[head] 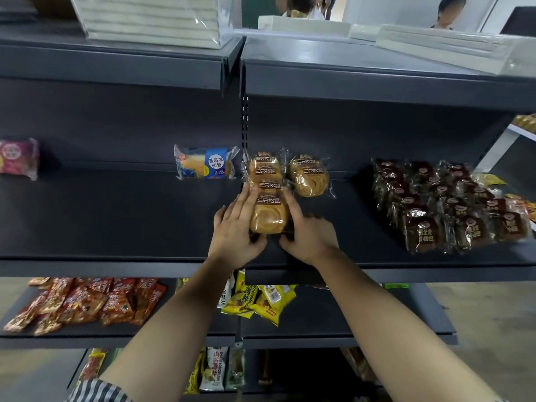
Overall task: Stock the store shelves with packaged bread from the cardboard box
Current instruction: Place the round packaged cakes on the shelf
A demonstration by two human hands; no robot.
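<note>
A row of round golden bread packs (268,195) in clear wrappers stands on the dark middle shelf (116,216). My left hand (236,227) holds the left side of the front pack, fingers stretched along it and thumb curled under its front. My right hand (307,233) grips its right side in the same way. One more golden pack (310,177) stands just to the right of the row. A blue-labelled bread pack (204,163) leans at the back left. The cardboard box is out of sight.
Dark brown bread packs (443,204) fill the shelf's right end. A pink packet (18,158) sits far left. Red snack packets (87,303) and yellow packets (261,300) lie on the shelf below. Wrapped white stacks (150,18) rest on top.
</note>
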